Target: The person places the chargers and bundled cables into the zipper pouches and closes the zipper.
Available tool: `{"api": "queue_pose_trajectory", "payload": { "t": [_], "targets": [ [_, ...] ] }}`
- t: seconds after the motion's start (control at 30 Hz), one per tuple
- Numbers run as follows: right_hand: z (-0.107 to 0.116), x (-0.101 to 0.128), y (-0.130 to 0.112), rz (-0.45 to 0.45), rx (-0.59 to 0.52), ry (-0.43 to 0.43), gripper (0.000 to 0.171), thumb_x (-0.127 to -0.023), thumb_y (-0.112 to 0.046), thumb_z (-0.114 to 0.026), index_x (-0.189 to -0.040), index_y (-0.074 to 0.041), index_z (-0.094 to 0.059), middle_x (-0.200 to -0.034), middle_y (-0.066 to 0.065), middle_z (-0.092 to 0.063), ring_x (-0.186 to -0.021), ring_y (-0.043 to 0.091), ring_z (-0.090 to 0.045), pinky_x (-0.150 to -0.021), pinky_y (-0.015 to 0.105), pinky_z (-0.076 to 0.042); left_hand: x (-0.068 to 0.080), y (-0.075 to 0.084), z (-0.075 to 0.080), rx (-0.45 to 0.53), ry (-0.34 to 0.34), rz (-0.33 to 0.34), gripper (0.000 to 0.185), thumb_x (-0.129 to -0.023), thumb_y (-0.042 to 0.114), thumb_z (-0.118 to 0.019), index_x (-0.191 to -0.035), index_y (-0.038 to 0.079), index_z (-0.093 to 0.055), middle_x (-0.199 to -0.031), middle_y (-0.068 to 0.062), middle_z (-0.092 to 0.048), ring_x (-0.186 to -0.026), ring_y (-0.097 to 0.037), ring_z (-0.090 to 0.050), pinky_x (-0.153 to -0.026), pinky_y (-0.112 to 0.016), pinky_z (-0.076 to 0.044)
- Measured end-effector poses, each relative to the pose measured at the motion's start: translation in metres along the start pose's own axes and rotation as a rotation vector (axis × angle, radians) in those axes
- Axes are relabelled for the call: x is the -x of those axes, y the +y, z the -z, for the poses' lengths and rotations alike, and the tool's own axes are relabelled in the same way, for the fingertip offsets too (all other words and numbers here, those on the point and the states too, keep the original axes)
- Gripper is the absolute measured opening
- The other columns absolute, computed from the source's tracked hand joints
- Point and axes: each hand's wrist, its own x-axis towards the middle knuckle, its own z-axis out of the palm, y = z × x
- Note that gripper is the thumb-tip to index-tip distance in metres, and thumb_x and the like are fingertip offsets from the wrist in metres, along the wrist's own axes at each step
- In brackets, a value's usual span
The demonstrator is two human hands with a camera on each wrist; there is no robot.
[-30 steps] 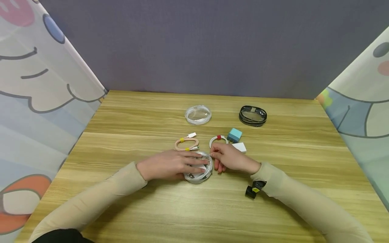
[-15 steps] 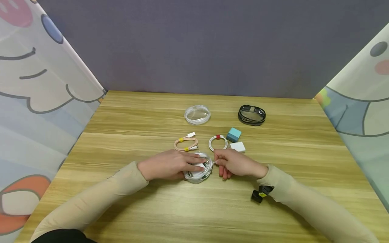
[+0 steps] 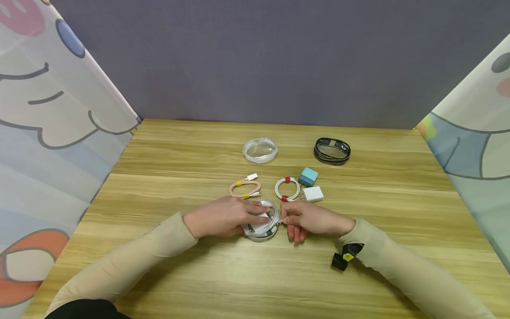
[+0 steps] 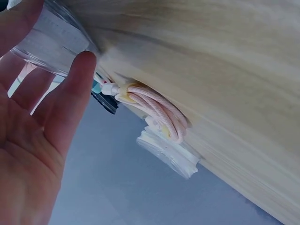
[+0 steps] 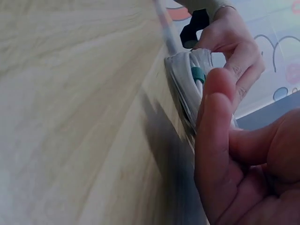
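I see a wooden tabletop (image 3: 191, 274) from above, with both of the person's hands meeting near its middle. The left hand (image 3: 223, 217) lies flat on a round clear case (image 3: 260, 223) holding a coiled white cable, fingers straight and pressing down on its top; its grip is spread, not curled. The right hand (image 3: 308, 218) sits just to the right of the case, touching its rim. Its thumb and forefinger are pressed together at the edge, pinching something small and white there; I cannot tell exactly what part it is.

Just beyond the hands lie a pink coiled cable (image 3: 245, 188) with yellow ties and a white coiled cable (image 3: 287, 189) with red ties. Beside the white coil are a teal charger block (image 3: 308, 177) and a white charger block (image 3: 313, 193). Farther back sit an empty clear round case (image 3: 260, 149) and a black coiled cable (image 3: 332, 151), well apart from each other.
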Motion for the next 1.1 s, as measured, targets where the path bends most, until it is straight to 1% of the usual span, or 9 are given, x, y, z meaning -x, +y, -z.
{"api": "queue_pose_trajectory", "payload": {
  "t": [0.17,0.37,0.53,0.67,0.77,0.9,1.0,1.1],
  "targets": [
    [-0.0012,-0.0018,0.0014,0.013,-0.078,-0.029,0.013,-0.104,-0.005,-0.048,-0.097,0.005,-0.053,-0.074,0.015,-0.069,-0.06,0.019,-0.066,-0.053,0.031,-0.057,0.0,-0.0002,-0.0019,0.013,0.03,0.012,0.057,-0.081,0.019,-0.083,-0.135,0.02,-0.064,-0.145,-0.004,-0.053,-0.131,-0.024,-0.052,-0.1,-0.037,-0.048],
    [-0.0045,-0.0044,0.0016,0.024,-0.11,-0.025,0.014,-0.105,-0.006,-0.047,-0.097,0.005,-0.051,-0.078,0.015,-0.069,-0.063,0.018,-0.066,-0.054,0.03,-0.057,0.0011,-0.0007,-0.0018,0.022,0.056,0.026,0.053,-0.082,0.017,-0.081,-0.134,0.019,-0.065,-0.143,-0.003,-0.055,-0.126,-0.023,-0.056,-0.096,-0.037,-0.051],
    [-0.0035,-0.0035,0.0005,0.018,-0.08,-0.027,0.014,-0.104,-0.005,-0.048,-0.095,0.004,-0.052,-0.077,0.015,-0.069,-0.063,0.019,-0.066,-0.053,0.029,-0.057,-0.0028,0.0002,-0.0006,0.002,0.046,0.023,0.051,-0.082,0.011,-0.077,-0.131,0.019,-0.067,-0.141,-0.004,-0.058,-0.118,-0.023,-0.062,-0.089,-0.035,-0.055],
    [-0.0036,-0.0023,-0.0004,0.022,-0.056,-0.055,0.014,-0.104,-0.005,-0.048,-0.093,0.003,-0.053,-0.075,0.014,-0.069,-0.061,0.019,-0.066,-0.053,0.03,-0.057,-0.005,0.0009,0.0001,-0.011,0.028,0.027,0.052,-0.08,0.009,-0.077,-0.13,0.019,-0.068,-0.139,-0.004,-0.059,-0.114,-0.022,-0.064,-0.086,-0.033,-0.056],
    [-0.0045,-0.0026,-0.001,0.022,-0.04,-0.073,0.014,-0.104,-0.004,-0.048,-0.092,0.001,-0.054,-0.073,0.013,-0.069,-0.06,0.019,-0.067,-0.053,0.031,-0.057,-0.0052,0.0017,0.0004,-0.011,0.022,0.032,0.053,-0.079,0.009,-0.077,-0.13,0.019,-0.068,-0.138,-0.005,-0.06,-0.114,-0.022,-0.064,-0.086,-0.033,-0.056],
    [-0.0055,-0.0026,-0.0021,0.014,-0.021,-0.072,0.015,-0.104,-0.004,-0.047,-0.091,0.001,-0.054,-0.07,0.012,-0.068,-0.058,0.02,-0.067,-0.053,0.032,-0.057,-0.0053,0.0029,0.001,-0.004,0.025,0.038,0.055,-0.077,0.008,-0.078,-0.13,0.018,-0.067,-0.137,-0.006,-0.06,-0.115,-0.022,-0.064,-0.086,-0.033,-0.056],
    [-0.0065,-0.0024,-0.0036,0.023,0.01,-0.073,0.015,-0.104,-0.004,-0.047,-0.092,0.0,-0.054,-0.07,0.012,-0.068,-0.058,0.022,-0.067,-0.052,0.033,-0.057,-0.0045,0.0029,0.0015,-0.001,0.021,0.051,0.055,-0.077,0.008,-0.079,-0.13,0.018,-0.067,-0.138,-0.005,-0.06,-0.116,-0.022,-0.063,-0.086,-0.034,-0.056],
    [-0.0072,-0.0026,-0.0038,0.037,0.059,-0.06,0.014,-0.105,-0.005,-0.047,-0.093,-0.001,-0.053,-0.071,0.01,-0.069,-0.059,0.022,-0.067,-0.052,0.032,-0.057,-0.0027,0.0027,0.0035,-0.017,-0.002,0.056,0.055,-0.08,0.012,-0.08,-0.133,0.02,-0.066,-0.142,-0.003,-0.057,-0.124,-0.021,-0.058,-0.092,-0.036,-0.054]
  ]
}}
